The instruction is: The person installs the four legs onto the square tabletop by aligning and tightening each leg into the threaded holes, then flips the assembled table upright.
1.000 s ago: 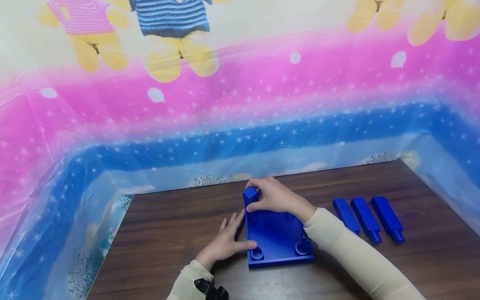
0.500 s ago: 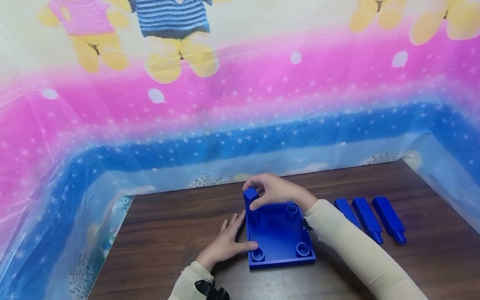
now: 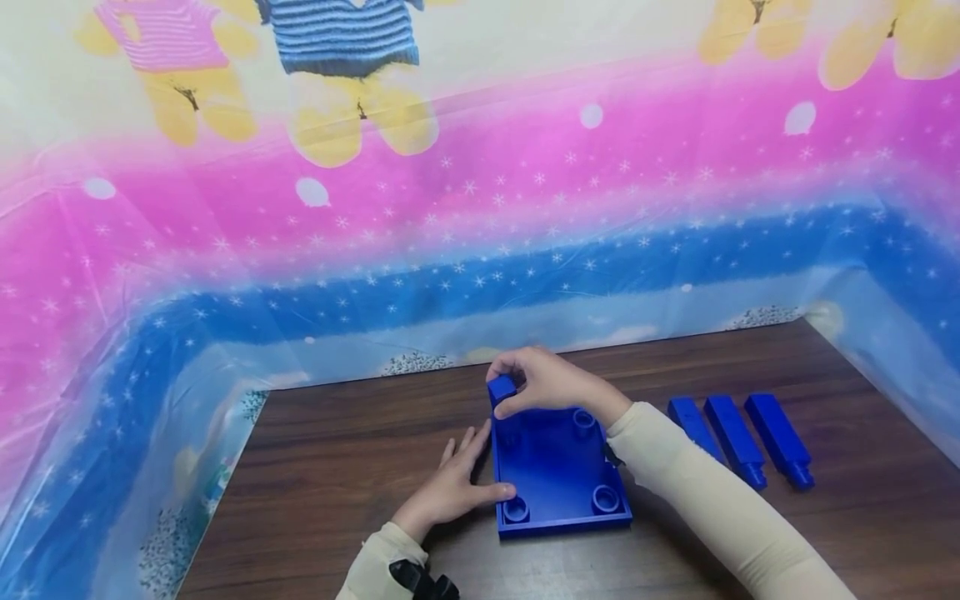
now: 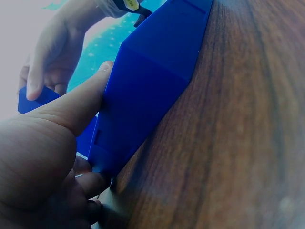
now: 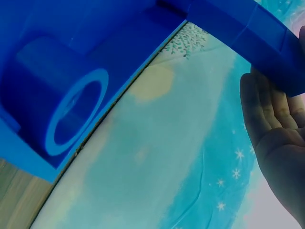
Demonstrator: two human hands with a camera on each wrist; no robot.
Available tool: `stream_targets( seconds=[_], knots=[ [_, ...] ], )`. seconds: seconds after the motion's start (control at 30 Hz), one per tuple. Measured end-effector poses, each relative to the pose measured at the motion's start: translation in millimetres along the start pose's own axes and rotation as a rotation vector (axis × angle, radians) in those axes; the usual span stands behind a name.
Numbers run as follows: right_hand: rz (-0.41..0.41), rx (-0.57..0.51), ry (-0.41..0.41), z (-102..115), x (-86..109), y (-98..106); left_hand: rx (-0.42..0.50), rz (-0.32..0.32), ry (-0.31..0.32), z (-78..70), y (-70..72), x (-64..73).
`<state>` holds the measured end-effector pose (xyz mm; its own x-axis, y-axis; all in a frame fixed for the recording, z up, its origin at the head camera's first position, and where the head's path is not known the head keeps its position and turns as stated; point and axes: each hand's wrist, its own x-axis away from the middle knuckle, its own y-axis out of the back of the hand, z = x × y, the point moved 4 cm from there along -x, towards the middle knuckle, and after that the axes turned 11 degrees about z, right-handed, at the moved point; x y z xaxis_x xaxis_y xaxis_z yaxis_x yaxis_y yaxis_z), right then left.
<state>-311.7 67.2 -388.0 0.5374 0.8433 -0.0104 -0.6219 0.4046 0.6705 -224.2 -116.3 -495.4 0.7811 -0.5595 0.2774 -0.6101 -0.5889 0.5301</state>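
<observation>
A blue square tabletop [image 3: 558, 471] lies underside up, with a raised rim and round sockets inside its corners. At its far left corner, my right hand [image 3: 558, 387] pinches an upright blue table leg [image 3: 501, 388] between thumb and fingers. The leg's lower end meets that corner; how deep it sits is hidden. My left hand [image 3: 450, 492] lies along the left side, its thumb over the rim beside the near left socket [image 3: 516, 509] and its fingers against the outer wall. In the right wrist view, the leg [image 5: 243, 33] stands out from the tabletop, near an open socket [image 5: 76, 105].
Three more blue legs lie side by side on the wooden table [image 3: 337, 467] to the right: a left one [image 3: 695, 427], a middle one [image 3: 733, 437] and a right one [image 3: 778, 437], stepped ends toward me. A patterned cloth [image 3: 450, 208] hangs behind the table.
The held leg's top has dropped slightly, and the right thumb and fingers have shifted on it. Since the first frame, the far right socket has come into view. The left hand stays put.
</observation>
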Motion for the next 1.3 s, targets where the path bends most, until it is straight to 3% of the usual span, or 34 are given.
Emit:
stream_targets(
  seconds=[0.3, 0.93, 1.13, 1.3],
  knots=[
    [-0.059, 0.065, -0.025, 5, 0.8, -3, -0.009, 0.005, -0.016, 1.8, 1.2, -2.1],
    [-0.152, 0.089, -0.043, 2, 1.3, -11, -0.004, -0.001, -0.020, 0.4, 0.2, -0.9],
    [-0.140, 0.095, -0.054, 2, 2.0, -12, -0.003, -0.002, -0.015, 0.4, 0.1, 0.3],
    [-0.102, -0.006, -0.093, -4, 6.2, -6, 0.006, -0.001, -0.012, 0.3, -1.4, -0.1]
  ],
)
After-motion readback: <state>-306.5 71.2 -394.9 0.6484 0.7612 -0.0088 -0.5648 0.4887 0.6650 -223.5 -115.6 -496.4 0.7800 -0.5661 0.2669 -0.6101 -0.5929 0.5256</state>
